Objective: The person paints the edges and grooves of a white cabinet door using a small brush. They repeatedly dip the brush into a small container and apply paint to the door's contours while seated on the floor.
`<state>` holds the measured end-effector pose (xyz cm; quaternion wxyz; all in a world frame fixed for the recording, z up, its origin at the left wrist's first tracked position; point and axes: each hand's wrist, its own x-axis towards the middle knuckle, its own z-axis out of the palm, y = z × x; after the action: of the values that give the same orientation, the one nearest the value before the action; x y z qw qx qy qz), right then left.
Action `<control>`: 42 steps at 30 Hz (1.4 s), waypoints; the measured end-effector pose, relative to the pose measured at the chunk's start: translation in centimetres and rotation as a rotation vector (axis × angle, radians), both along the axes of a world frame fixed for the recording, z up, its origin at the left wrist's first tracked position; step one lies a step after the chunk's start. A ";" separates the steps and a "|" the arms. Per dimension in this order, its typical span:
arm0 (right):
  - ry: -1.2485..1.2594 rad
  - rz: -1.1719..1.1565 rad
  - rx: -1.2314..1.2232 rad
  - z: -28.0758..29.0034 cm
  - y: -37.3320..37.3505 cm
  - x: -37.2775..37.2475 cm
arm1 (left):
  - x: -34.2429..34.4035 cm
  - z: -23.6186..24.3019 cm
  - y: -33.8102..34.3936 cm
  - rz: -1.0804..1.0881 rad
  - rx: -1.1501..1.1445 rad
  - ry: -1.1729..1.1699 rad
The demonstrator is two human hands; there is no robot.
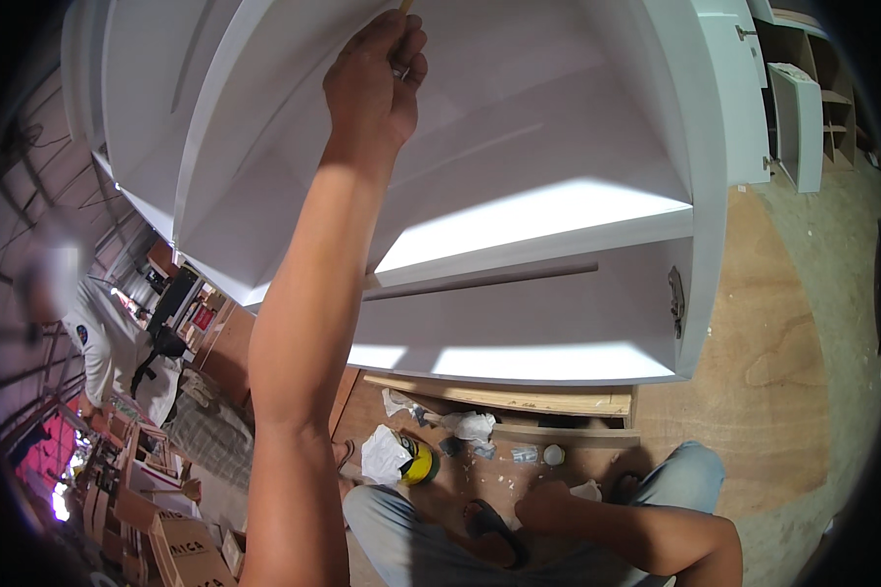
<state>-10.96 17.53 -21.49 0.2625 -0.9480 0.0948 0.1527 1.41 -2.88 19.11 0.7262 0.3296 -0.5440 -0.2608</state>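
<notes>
My left hand is raised high inside a white cabinet, with its fingers closed. Between them is a thin yellowish stick, whose far end runs out of view, so its exact kind cannot be told. The forearm passes in front of the cabinet's lower shelf edge. Low down, my right hand rests near my bent knees, its fingers mostly hidden. A crumpled white scrap shows beside it; whether the hand touches it cannot be told.
Below the cabinet are a wooden base, a yellow-and-black can topped with white paper, crumpled paper and a small jar. Plywood covers the floor at right. A person in a white shirt stands left, near cardboard boxes.
</notes>
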 end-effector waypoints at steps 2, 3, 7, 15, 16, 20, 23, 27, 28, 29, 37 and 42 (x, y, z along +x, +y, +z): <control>-0.002 0.006 -0.014 0.0 -0.1 0.0 | -0.2 0.1 0.1 0.043 -0.021 -0.002; -0.006 0.007 -0.012 -0.1 0.0 0.0 | -0.1 0.0 0.3 0.059 -0.027 0.005; -0.019 0.015 -0.006 -0.5 -0.1 -0.1 | -0.4 -0.3 0.6 0.035 -0.054 0.010; 0.013 0.021 -0.003 0.5 -0.2 0.1 | -0.9 -0.2 0.7 0.072 -0.039 -0.001; -0.003 0.012 -0.007 -0.1 -0.1 0.1 | -0.8 -0.2 0.7 0.043 -0.049 -0.007; 0.000 0.021 0.003 -0.1 -0.1 0.0 | -1.3 0.1 0.2 -0.011 -0.029 -0.036; 0.008 0.030 -0.007 0.1 -0.1 -0.1 | -1.4 0.1 0.0 0.024 -0.014 -0.017; -0.051 0.012 -0.035 -0.9 0.1 0.0 | -1.0 0.1 -0.1 -0.027 -0.013 0.023; -0.048 0.010 -0.039 -0.6 0.0 0.0 | -1.5 -0.1 -0.2 -0.041 -0.001 0.022; -0.045 0.008 -0.044 -0.4 0.0 -0.1 | -1.8 -0.2 -0.3 -0.055 0.010 0.021; -0.021 0.019 -0.031 -0.6 -0.1 0.1 | -1.4 -0.8 -0.5 -0.067 0.091 0.033; -0.029 0.003 -0.032 -0.3 -0.1 -0.1 | -2.1 -0.6 -0.3 0.004 0.100 -0.025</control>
<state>-11.01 17.48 -21.83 0.2484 -0.9544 0.0919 0.1378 -0.66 -3.15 18.46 0.7025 0.3699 -0.5386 -0.2822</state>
